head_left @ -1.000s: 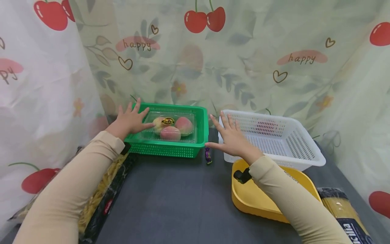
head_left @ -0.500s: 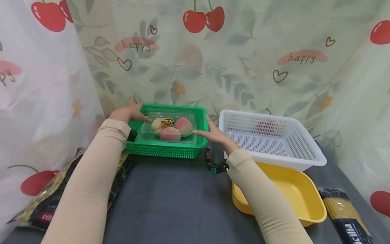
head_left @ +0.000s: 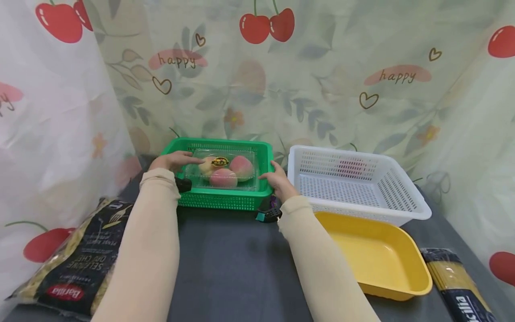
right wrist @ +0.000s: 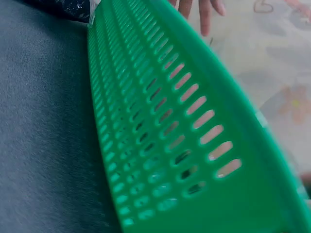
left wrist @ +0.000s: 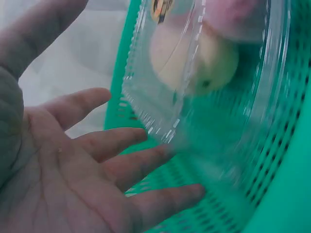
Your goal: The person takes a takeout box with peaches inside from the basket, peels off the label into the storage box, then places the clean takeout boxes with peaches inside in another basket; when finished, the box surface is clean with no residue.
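Note:
A clear plastic box (head_left: 248, 184) with three peaches (head_left: 223, 178) and a black-and-gold label lies in the green basket (head_left: 221, 200). Over the basket's left end is my left hand (head_left: 174, 161), its fingers extended toward the box. The left wrist view has that hand (left wrist: 73, 170) palm visible, fingers spread, the fingertips near the box's end; contact is unclear. My right hand (head_left: 280, 180) is at the basket's right end, thumb toward the box and fingers extended by the rim. In the right wrist view, the basket's side (right wrist: 160, 107) blocks most of what lies beyond.
A white basket (head_left: 402, 213) stands to the right, with a yellow tray (head_left: 378, 255) before it. Spaghetti (head_left: 458, 281) lies at the far right, a Barilla pasta bag (head_left: 80, 264) at the left. A purple-wrapped candy (head_left: 274, 201) is partly hidden by the right wrist camera.
Both hands, first spread wide, have come inward to the green basket: the left lowered over its left end, the right shifted left from the white basket to its right end. The baskets have stayed put.

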`<state>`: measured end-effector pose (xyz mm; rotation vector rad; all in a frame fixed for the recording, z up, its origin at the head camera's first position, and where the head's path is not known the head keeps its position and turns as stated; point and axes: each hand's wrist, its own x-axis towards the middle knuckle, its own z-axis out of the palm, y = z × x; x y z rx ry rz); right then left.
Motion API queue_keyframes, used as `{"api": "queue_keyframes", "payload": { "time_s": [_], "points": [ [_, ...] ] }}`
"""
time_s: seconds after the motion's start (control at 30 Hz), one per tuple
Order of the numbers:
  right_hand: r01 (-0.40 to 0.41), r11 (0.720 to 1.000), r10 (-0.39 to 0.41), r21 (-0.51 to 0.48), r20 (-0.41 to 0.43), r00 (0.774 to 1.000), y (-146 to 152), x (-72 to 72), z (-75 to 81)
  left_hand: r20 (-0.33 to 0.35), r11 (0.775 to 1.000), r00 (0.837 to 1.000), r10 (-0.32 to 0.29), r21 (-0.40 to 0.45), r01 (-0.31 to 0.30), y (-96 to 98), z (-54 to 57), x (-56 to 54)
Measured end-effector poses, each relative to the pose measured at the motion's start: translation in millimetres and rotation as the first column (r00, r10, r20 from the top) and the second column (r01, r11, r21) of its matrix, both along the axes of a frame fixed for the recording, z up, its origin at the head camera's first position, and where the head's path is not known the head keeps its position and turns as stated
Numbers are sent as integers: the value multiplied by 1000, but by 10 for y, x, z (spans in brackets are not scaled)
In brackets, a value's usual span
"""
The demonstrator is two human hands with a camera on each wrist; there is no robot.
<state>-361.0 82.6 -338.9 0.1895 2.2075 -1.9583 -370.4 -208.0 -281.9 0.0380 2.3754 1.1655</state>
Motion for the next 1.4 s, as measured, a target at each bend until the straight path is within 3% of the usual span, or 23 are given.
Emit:
{"api": "queue_keyframes", "payload": {
  "time_s": [0.17,0.43,0.67,0.97,1.13,1.4],
  "points": [
    [43,998,-44,-43,-27,999,-11,6,-123,-2,987,993,121,108,-120,40,-167,-52],
    [13,1000,-10,25,-112,994,-22,6,-168,-81,999,995,54,9,-54,18,-353,-57],
    [8,996,9,92,-185,983,-34,27,-159,-119,990,985,123,78,-114,-67,-469,-49],
    [10,993,17,120,-222,975,-57,17,-192,-160,982,969,187,63,-179,-118,-558,-124],
    [18,991,13,131,-231,973,-49,14,-190,-161,988,975,154,50,-148,-127,-581,-182],
    [15,989,19,145,-227,974,-28,11,-217,-104,998,994,26,64,-19,-88,-556,-155]
  ]
}}
